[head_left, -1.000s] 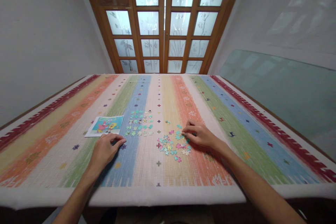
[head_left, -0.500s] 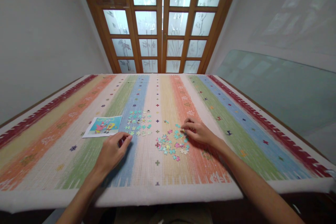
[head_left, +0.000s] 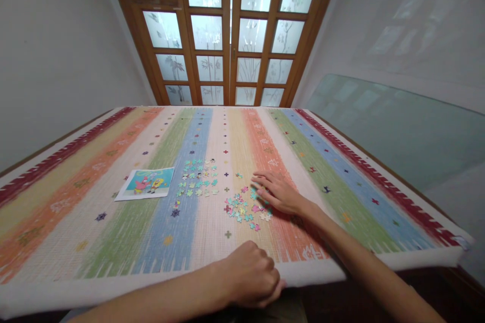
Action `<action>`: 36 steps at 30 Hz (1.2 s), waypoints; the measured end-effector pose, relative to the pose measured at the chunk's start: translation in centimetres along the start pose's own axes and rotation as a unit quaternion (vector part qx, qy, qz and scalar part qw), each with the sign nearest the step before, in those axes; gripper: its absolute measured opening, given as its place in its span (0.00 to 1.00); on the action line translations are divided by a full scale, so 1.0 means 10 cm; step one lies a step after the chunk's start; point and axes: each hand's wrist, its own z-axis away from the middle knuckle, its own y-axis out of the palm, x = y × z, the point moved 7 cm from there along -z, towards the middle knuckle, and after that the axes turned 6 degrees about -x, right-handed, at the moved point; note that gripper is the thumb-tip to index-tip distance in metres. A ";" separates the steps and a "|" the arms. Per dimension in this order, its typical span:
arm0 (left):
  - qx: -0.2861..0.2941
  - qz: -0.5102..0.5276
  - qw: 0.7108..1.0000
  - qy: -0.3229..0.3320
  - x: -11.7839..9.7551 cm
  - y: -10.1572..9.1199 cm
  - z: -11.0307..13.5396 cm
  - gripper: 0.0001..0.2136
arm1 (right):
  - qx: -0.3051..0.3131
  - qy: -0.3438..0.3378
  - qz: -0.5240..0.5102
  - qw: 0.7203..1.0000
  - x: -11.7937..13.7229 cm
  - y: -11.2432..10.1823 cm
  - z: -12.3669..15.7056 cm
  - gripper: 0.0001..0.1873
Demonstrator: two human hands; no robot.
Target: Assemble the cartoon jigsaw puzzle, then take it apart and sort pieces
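My right hand (head_left: pixel 278 193) is open, palm down, fingers spread over the right side of a loose pile of jigsaw puzzle pieces (head_left: pixel 241 207). It covers some of them. My left hand (head_left: pixel 252 273) is closed in a fist at the table's front edge; whatever its curled fingers may hold is hidden. Left of the pile, more puzzle pieces (head_left: pixel 198 177) lie in rough rows. A reference picture (head_left: pixel 146 183) with a pink and a yellow cartoon figure lies farther left. One small yellow and pink piece (head_left: pixel 177 204) rests below the rows.
A striped tablecloth (head_left: pixel 113 242) covers the large table and hangs over its near edge. Wooden doors with frosted panes (head_left: pixel 227 50) stand beyond the far side. A pale green glass panel (head_left: pixel 397 131) leans by the right wall.
My left hand has moved from beside the reference picture rightward and toward me to the table edge, closing into a fist. My right hand's fingers have spread and shifted slightly left over the pile.
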 end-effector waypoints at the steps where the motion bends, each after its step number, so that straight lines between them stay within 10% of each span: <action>1: 0.005 0.000 1.000 0.024 -0.08 0.06 -0.06 0.14 | 0.013 0.001 0.007 1.000 0.04 0.03 0.01 0.21; 7: 0.010 0.003 0.993 0.115 -0.34 0.28 -0.34 0.05 | 0.070 0.004 0.040 0.997 0.37 0.18 0.03 0.32; 15: -0.036 0.036 0.996 0.077 -0.20 0.43 -0.45 0.12 | 0.162 -0.081 -0.017 0.983 0.77 0.46 -0.02 0.33; 27: -0.019 0.043 0.997 0.054 -0.17 0.44 -0.45 0.14 | 0.122 0.021 0.053 0.991 0.41 0.49 -0.24 0.32; 36: -0.023 0.054 0.997 0.059 -0.16 0.38 -0.47 0.13 | 0.105 0.033 0.056 0.992 0.60 0.55 -0.30 0.37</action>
